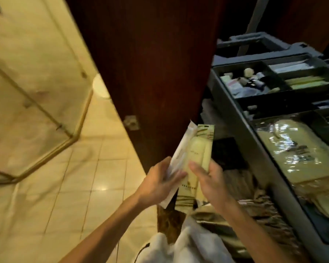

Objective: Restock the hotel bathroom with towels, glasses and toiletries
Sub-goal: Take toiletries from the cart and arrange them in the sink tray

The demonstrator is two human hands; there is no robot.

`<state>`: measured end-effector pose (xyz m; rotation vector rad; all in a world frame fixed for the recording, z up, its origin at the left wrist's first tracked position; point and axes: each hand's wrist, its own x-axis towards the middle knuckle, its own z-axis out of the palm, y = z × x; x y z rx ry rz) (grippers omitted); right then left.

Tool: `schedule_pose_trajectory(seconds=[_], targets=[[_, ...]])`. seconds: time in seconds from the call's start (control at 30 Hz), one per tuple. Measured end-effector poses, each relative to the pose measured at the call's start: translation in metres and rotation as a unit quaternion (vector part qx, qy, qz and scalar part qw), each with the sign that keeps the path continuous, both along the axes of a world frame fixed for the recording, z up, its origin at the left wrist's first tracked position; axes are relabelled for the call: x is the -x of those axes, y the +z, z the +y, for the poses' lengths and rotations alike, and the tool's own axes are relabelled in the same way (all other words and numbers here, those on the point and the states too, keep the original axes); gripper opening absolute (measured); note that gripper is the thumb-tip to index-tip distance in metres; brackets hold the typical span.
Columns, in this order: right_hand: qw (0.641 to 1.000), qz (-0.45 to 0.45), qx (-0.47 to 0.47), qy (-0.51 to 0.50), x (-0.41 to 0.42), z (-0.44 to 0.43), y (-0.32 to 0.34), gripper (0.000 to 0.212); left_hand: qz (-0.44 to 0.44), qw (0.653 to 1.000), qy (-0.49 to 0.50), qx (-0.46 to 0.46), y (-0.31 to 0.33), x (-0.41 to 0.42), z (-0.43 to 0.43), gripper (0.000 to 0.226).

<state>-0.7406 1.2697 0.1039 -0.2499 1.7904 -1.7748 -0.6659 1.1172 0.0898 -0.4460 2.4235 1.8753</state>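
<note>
In the middle of the view I hold a small stack of flat toiletry packets. My left hand grips a slim white packet along its left edge, thumb over the front. Beside it sits a pale green packet with dark leaf print; my right hand holds its right edge, with fingers lying fairly straight across the front. Both packets stand upright and tilted, overlapping each other. A white towel hangs at the bottom of the view, below my arms.
A grey housekeeping cart stands on the right, its top tray holding small bottles, packets and plastic-wrapped green items. A dark wooden door stands ahead. Tiled bathroom floor and a gold-framed glass shower lie left.
</note>
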Motion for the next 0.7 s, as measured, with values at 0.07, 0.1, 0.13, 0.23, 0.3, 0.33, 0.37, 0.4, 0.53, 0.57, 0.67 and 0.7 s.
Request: schedule_pose_trajectory(seconds=[0.07,0.1,0.13,0.23,0.3,0.33,0.37,0.4,0.53,0.57,0.67,0.7], targets=[[0.998,-0.010,-0.016,0.055,-0.023,-0.022,-0.012,0.019,-0.004,0.998,0.049,-0.037,-0.011,-0.039,-0.014,0.036],[0.996,-0.008,-0.027,0.080,-0.030,-0.033,-0.017,0.018,0.000,0.996,0.074,-0.047,-0.014,-0.054,-0.019,0.040],[0.993,-0.005,-0.044,0.110,-0.039,-0.045,-0.021,0.019,0.000,0.993,0.105,-0.056,-0.019,-0.072,-0.025,0.043],[0.976,-0.001,-0.064,0.210,-0.060,-0.082,-0.028,0.024,-0.005,0.976,0.203,-0.074,-0.028,-0.116,-0.039,0.035],[0.962,0.009,-0.065,0.265,-0.073,-0.106,-0.029,0.022,-0.005,0.960,0.266,-0.084,-0.031,-0.141,-0.046,0.031],[0.955,0.012,-0.068,0.287,-0.081,-0.120,-0.029,0.023,-0.002,0.949,0.300,-0.094,-0.032,-0.153,-0.049,0.030],[0.948,0.011,-0.073,0.310,-0.089,-0.136,-0.031,0.025,0.003,0.936,0.335,-0.112,-0.034,-0.167,-0.053,0.029],[0.940,0.010,-0.079,0.332,-0.096,-0.151,-0.033,0.028,0.009,0.920,0.368,-0.132,-0.036,-0.178,-0.056,0.028],[0.902,-0.004,-0.100,0.419,-0.131,-0.219,-0.042,0.027,0.028,0.844,0.503,-0.185,-0.042,-0.221,-0.079,0.030],[0.893,-0.004,-0.099,0.438,-0.139,-0.236,-0.042,0.022,0.032,0.824,0.532,-0.195,-0.044,-0.231,-0.087,0.030],[0.869,-0.008,-0.098,0.486,-0.162,-0.291,-0.041,0.007,0.043,0.777,0.596,-0.197,-0.047,-0.257,-0.119,0.037],[0.857,-0.008,-0.098,0.505,-0.169,-0.313,-0.043,0.008,0.046,0.766,0.613,-0.190,-0.048,-0.264,-0.134,0.039]])
